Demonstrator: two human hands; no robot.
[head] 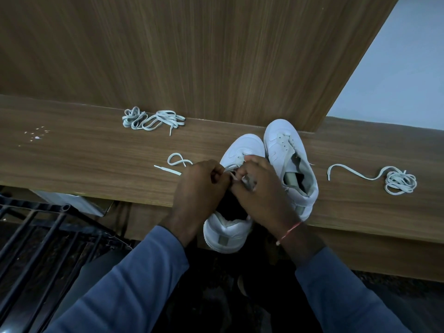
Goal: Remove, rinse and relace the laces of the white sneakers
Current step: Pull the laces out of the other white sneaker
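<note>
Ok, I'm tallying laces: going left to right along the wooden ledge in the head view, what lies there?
White specks → tangled lace pile → nearer sneaker → second sneaker → coiled lace bundle.

Matt wood-grain shelf [96,159]; smooth white sneakers [286,150].

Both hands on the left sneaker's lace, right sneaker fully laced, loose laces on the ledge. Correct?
No. Head view shows the right sneaker unlaced, eyelets empty. Rest holds: left hand and right hand work the left sneaker's lace; loose laces on the ledge.
</note>
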